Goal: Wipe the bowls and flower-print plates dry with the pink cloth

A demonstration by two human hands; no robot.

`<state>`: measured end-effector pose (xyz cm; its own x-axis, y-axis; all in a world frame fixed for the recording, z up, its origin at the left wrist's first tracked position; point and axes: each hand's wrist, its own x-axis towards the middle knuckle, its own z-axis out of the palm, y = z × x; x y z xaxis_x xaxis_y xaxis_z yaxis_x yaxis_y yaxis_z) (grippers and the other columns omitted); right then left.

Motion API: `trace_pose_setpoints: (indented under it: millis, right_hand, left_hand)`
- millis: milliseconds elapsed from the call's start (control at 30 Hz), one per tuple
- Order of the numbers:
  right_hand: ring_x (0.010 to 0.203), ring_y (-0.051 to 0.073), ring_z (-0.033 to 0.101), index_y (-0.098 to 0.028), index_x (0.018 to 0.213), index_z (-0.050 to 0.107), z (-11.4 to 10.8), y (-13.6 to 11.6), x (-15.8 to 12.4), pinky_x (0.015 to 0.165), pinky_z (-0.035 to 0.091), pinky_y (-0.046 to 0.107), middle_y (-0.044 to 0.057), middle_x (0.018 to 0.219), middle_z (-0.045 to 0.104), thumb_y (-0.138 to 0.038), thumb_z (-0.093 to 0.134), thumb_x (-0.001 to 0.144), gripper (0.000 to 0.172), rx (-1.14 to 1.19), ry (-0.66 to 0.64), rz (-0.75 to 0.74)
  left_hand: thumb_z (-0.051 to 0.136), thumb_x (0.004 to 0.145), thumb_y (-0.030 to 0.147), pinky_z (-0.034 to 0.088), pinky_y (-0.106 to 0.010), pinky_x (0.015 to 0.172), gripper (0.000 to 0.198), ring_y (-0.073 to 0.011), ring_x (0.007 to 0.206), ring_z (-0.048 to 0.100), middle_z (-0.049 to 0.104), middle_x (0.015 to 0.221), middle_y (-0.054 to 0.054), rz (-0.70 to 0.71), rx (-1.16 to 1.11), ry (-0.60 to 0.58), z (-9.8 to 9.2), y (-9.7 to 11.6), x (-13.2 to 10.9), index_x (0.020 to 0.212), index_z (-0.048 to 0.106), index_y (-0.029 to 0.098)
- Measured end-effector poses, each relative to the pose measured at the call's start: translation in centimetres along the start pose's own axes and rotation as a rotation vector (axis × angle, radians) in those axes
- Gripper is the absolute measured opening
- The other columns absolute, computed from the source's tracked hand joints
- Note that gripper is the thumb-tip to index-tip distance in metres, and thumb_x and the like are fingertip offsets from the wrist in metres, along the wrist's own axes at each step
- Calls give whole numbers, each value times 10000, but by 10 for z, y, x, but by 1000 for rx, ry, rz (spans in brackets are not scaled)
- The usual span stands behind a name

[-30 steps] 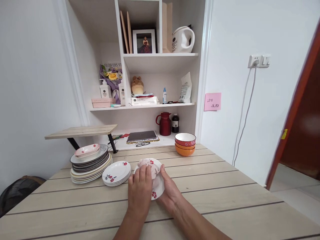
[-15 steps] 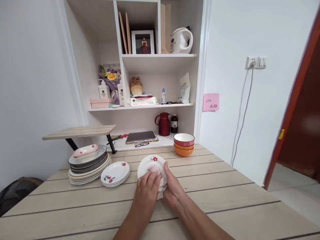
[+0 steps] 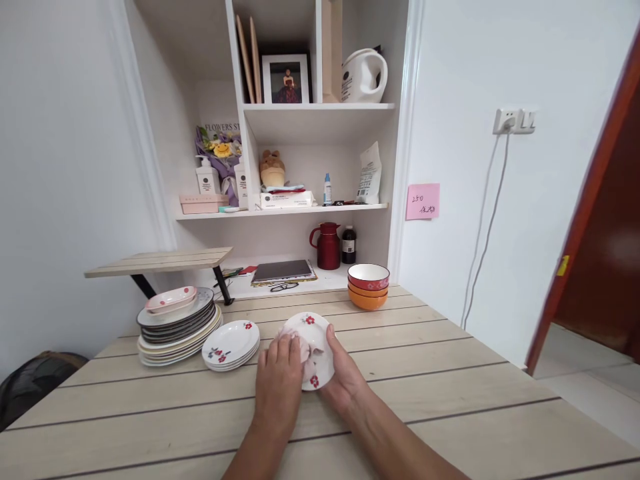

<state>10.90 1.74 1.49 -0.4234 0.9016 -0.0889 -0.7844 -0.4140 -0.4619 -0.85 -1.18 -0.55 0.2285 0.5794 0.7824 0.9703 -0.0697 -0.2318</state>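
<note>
A small white plate with red flowers (image 3: 317, 333) is tilted above the wooden table (image 3: 450, 393). My right hand (image 3: 345, 375) grips its right rim from below. My left hand (image 3: 279, 381) presses a pale pink cloth (image 3: 306, 352) against the plate's face, fingers closed on the cloth. To the left lies a short stack of matching small flowered plates (image 3: 231, 343).
A taller stack of larger plates with a pink dish on top (image 3: 175, 323) stands at the far left. Stacked red and orange bowls (image 3: 369, 285) sit at the back. Behind them are white shelves with a red jug (image 3: 327, 245), a laptop (image 3: 280, 270) and a small raised wooden board (image 3: 160, 261).
My left hand with the cloth has slid from the plate's lower middle to its left side, uncovering the red flower at the plate's bottom. The plate has turned a little in my right hand.
</note>
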Motion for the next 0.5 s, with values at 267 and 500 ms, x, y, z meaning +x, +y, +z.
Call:
trace_pose_setpoints:
  millis: [267, 500]
  right_hand:
    - [989, 241, 695, -82, 1049, 679, -2, -6, -5, 890, 538, 348, 145, 968, 756, -556, 546, 895, 516, -14, -24, 12]
    - [1074, 225, 671, -133, 1184, 643, 6, 16, -8, 939, 510, 339, 124, 1138, 725, -484, 565, 912, 451, -1, -87, 80]
  left_hand:
    - [506, 899, 93, 415, -391, 989, 338, -230, 1183, 551, 679, 1208, -82, 179, -231, 193, 14, 11, -9, 1191, 643, 196]
    - [459, 939, 149, 340, -462, 1062, 402, -234, 1274, 500, 613, 1347, -70, 25, -137, 121, 3, 5, 2, 1324, 560, 204]
